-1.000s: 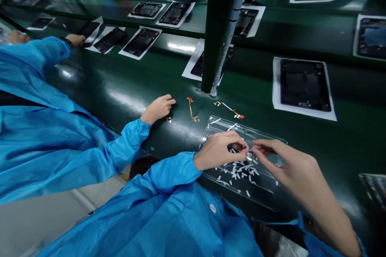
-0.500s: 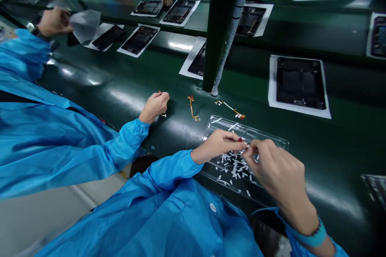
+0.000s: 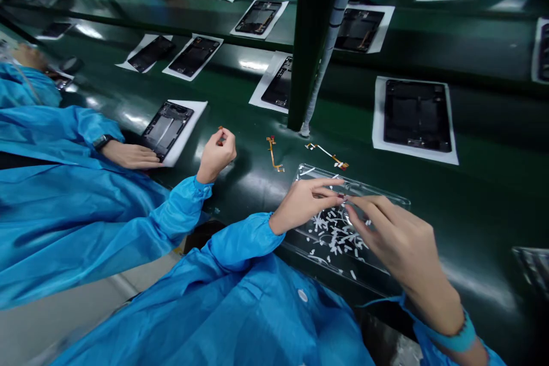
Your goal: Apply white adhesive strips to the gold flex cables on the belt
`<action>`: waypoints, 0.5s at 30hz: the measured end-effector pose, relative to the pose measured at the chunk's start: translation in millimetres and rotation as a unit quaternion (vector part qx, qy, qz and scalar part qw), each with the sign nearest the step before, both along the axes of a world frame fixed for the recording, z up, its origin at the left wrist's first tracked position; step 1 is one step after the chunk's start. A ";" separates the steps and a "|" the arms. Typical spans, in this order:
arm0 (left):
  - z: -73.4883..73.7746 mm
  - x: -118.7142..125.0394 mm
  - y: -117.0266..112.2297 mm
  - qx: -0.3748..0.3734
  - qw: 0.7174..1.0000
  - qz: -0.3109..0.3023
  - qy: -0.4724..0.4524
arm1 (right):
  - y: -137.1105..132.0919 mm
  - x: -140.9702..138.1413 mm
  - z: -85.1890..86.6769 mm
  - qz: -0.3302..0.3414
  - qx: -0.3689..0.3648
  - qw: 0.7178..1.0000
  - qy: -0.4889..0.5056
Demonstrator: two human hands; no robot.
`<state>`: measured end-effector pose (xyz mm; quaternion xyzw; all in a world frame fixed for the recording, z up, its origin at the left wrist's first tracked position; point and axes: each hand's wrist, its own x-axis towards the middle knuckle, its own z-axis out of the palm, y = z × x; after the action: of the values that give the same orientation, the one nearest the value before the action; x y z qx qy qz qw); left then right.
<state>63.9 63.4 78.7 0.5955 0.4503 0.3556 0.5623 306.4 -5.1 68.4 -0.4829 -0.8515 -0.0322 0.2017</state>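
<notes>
Over a clear plastic tray (image 3: 377, 190), my two hands meet at the fingertips. My left hand (image 3: 302, 201) pinches a small flex cable (image 3: 341, 197) between thumb and finger, its index finger stretched out above; only a dark red end shows. My right hand (image 3: 397, 237) has its thumb and index finger close together at that end, and whatever sits between them is too small to make out. Many white strips and scraps (image 3: 337, 234) lie in the tray. Two flex cables, one orange (image 3: 272, 154) and one with a white strip (image 3: 328, 153), rest on the green bench behind the tray.
A co-worker's hand (image 3: 217, 151) at left pinches a small orange part; the other hand (image 3: 131, 155) touches a tablet housing (image 3: 169, 126) on white paper. A dark green post (image 3: 306, 68) rises behind the cables. Another housing (image 3: 416, 114) lies at right, several more farther back.
My right fingers have loosened their pinch slightly, and my left index finger has lifted and straightened. The co-worker at left has brought a tablet housing on paper onto the bench nearby.
</notes>
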 end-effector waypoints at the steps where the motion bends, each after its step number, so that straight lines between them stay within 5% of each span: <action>1: -9.0 10.4 -5.0 -0.011 1.000 -0.011 -0.002 | 0.8 -1.1 -0.8 0.004 0.016 1.000 -0.018; 6: -45.4 45.1 -24.0 -0.111 0.992 -0.022 -0.052 | 3.9 -9.4 -8.8 0.006 0.069 0.995 -0.077; 11: -39.6 36.2 -24.2 -0.092 0.995 -0.028 -0.019 | 6.1 -15.4 -13.7 -0.071 0.046 0.993 -0.078; 15: -33.9 29.6 -21.2 -0.007 0.999 -0.032 0.021 | 4.1 -0.1 -6.3 -0.039 -0.009 0.999 -0.005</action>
<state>93.6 42.2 44.8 0.6131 0.4454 0.3212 0.5680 306.3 -1.0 62.1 -0.5172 -0.8334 -0.0353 0.1915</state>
